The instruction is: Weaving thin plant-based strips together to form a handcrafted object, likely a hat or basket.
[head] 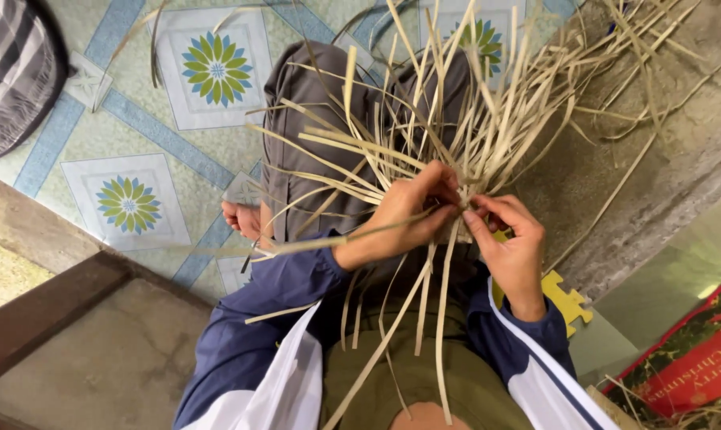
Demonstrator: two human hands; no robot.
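A fan of pale reed strips [456,119] rises over the seated person's lap, gathered at a woven knot where both hands meet; the left hand [404,215] clasps the bunch, the right hand [513,239] pinches one strip beside it, mid-plait, and threading it across looks due next. Fingers hide the crossing; a yellow foam mat [568,301] peeks from below

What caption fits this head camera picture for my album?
Left hand and right hand pinch pale strips above a tiled floor.
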